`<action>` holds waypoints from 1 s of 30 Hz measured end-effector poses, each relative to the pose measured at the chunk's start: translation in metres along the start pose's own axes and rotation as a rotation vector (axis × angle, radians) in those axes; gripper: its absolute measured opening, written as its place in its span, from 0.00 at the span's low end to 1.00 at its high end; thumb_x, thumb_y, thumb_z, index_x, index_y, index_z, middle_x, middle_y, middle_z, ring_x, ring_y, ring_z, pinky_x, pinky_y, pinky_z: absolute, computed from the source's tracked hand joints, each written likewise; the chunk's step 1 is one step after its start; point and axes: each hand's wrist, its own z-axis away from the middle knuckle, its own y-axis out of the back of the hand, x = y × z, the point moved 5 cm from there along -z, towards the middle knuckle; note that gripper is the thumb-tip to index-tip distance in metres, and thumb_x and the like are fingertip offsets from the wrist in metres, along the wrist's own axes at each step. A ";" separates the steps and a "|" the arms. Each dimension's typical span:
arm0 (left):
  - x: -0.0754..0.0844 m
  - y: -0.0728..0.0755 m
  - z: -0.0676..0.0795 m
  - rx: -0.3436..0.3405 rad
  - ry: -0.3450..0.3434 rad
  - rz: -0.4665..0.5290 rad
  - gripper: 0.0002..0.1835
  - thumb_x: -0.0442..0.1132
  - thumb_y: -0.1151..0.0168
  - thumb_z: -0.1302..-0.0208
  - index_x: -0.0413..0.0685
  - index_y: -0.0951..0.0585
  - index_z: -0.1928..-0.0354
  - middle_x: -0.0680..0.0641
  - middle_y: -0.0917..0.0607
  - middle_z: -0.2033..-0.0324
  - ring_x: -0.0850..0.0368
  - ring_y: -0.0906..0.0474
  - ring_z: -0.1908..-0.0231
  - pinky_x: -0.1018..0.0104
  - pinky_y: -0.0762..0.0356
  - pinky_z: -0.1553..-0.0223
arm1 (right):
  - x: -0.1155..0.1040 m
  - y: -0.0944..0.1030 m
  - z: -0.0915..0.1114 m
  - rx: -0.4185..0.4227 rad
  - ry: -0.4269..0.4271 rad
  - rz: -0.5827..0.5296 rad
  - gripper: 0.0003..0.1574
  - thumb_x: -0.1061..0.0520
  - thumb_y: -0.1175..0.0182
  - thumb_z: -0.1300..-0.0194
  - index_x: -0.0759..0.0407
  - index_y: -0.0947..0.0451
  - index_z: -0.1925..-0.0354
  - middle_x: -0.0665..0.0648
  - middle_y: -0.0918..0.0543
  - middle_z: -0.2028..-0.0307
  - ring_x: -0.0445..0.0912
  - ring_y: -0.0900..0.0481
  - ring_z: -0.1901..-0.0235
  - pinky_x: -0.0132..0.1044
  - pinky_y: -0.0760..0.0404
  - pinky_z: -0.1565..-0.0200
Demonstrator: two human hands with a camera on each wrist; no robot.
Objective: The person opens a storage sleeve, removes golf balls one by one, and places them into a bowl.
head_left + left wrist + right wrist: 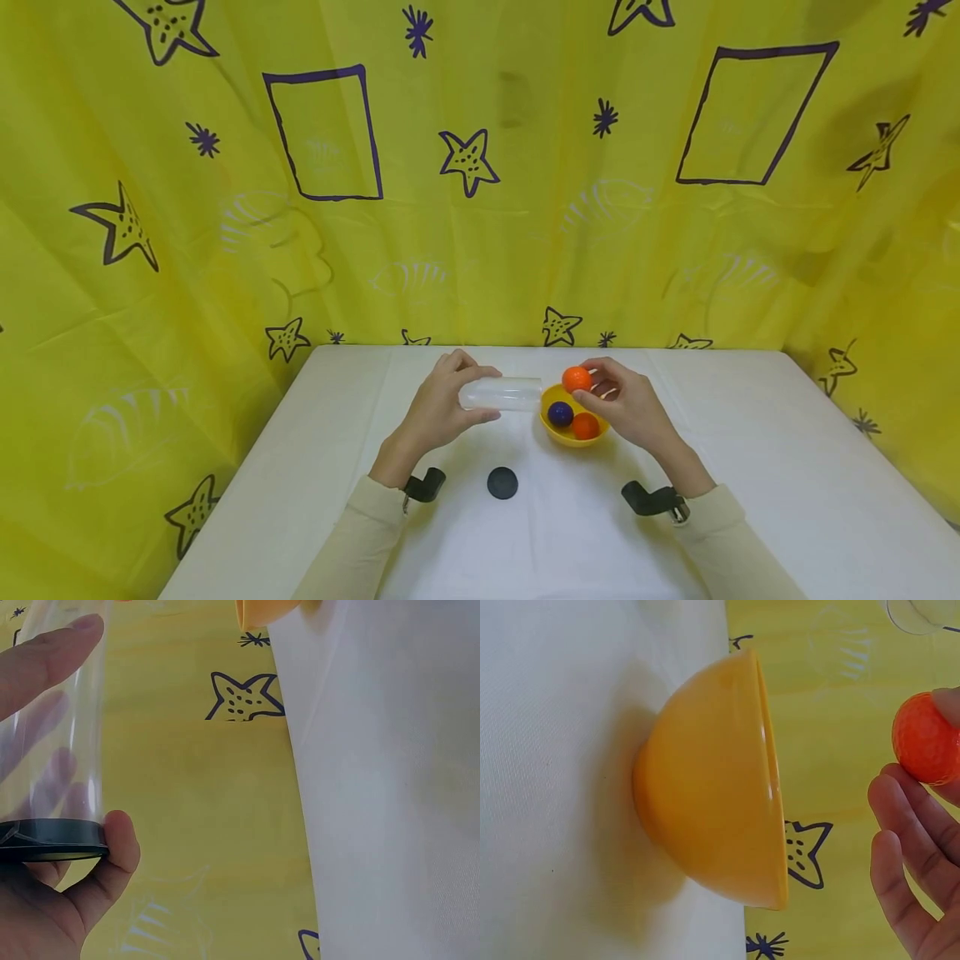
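Observation:
My left hand (pixel 438 406) grips a clear plastic tube (pixel 510 393), which lies sideways in the air with its far end toward the bowl. In the left wrist view a black ring-like base (pixel 56 838) shows at the tube's near end. An orange golf ball (pixel 577 379) is pinched between the thumb and fingers of my right hand (pixel 626 404), just above the yellow bowl (pixel 573 442). Inside that bowl lie a dark blue ball (pixel 560 414) and a second orange ball (pixel 586 426). The right wrist view shows the pinched ball's dimples, while the bowl's contents are hidden there.
A black round lid (pixel 502 482) lies flat on the white table (pixel 555 533), nearer me than the bowl. Behind the table's far edge hangs a yellow curtain (pixel 480 233) with star drawings. Each wrist wears a black camera mount (pixel 651 500).

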 end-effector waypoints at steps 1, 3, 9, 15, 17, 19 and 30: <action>0.000 0.000 0.000 0.000 -0.003 0.000 0.25 0.50 0.23 0.54 0.61 0.17 0.50 0.55 0.26 0.59 0.60 0.33 0.55 0.66 0.30 0.59 | 0.001 0.000 0.000 -0.002 -0.003 0.001 0.26 0.46 0.33 0.41 0.53 0.25 0.47 0.56 0.16 0.58 0.47 0.21 0.64 0.30 0.21 0.64; -0.001 -0.001 0.000 0.002 -0.004 0.006 0.25 0.49 0.23 0.54 0.61 0.17 0.50 0.55 0.26 0.59 0.59 0.33 0.55 0.66 0.30 0.59 | 0.004 -0.001 -0.001 -0.003 -0.008 0.000 0.26 0.46 0.32 0.41 0.53 0.25 0.47 0.56 0.16 0.59 0.47 0.21 0.65 0.31 0.21 0.64; -0.002 -0.002 0.000 0.006 -0.003 0.015 0.25 0.49 0.23 0.54 0.61 0.17 0.50 0.53 0.25 0.60 0.59 0.33 0.56 0.66 0.30 0.60 | 0.012 -0.002 -0.001 0.000 -0.007 0.010 0.26 0.47 0.32 0.42 0.53 0.25 0.48 0.56 0.15 0.61 0.46 0.21 0.66 0.31 0.21 0.66; -0.003 -0.003 0.001 -0.025 0.041 0.036 0.24 0.52 0.23 0.54 0.62 0.17 0.51 0.56 0.26 0.61 0.59 0.30 0.56 0.66 0.26 0.60 | 0.021 -0.005 -0.001 -0.007 -0.019 0.026 0.26 0.47 0.32 0.41 0.53 0.25 0.47 0.56 0.15 0.61 0.47 0.21 0.64 0.34 0.21 0.64; -0.003 -0.004 0.001 -0.034 0.054 0.040 0.24 0.52 0.24 0.53 0.62 0.17 0.51 0.57 0.26 0.61 0.59 0.29 0.57 0.67 0.25 0.60 | 0.025 -0.007 -0.001 -0.012 -0.030 0.033 0.26 0.46 0.33 0.41 0.53 0.25 0.47 0.56 0.15 0.60 0.48 0.21 0.63 0.35 0.22 0.63; -0.003 -0.004 0.001 -0.037 0.057 0.038 0.25 0.53 0.24 0.53 0.62 0.17 0.51 0.57 0.26 0.61 0.60 0.29 0.58 0.67 0.25 0.60 | 0.028 -0.008 -0.001 -0.015 -0.043 0.039 0.26 0.46 0.33 0.40 0.53 0.26 0.46 0.57 0.15 0.60 0.49 0.21 0.62 0.37 0.23 0.61; -0.004 -0.005 0.002 -0.038 0.062 0.027 0.27 0.55 0.24 0.54 0.62 0.18 0.50 0.57 0.24 0.61 0.61 0.28 0.60 0.68 0.26 0.63 | 0.037 -0.011 -0.003 -0.017 -0.074 0.071 0.28 0.45 0.33 0.40 0.55 0.26 0.46 0.58 0.17 0.54 0.50 0.22 0.56 0.37 0.23 0.57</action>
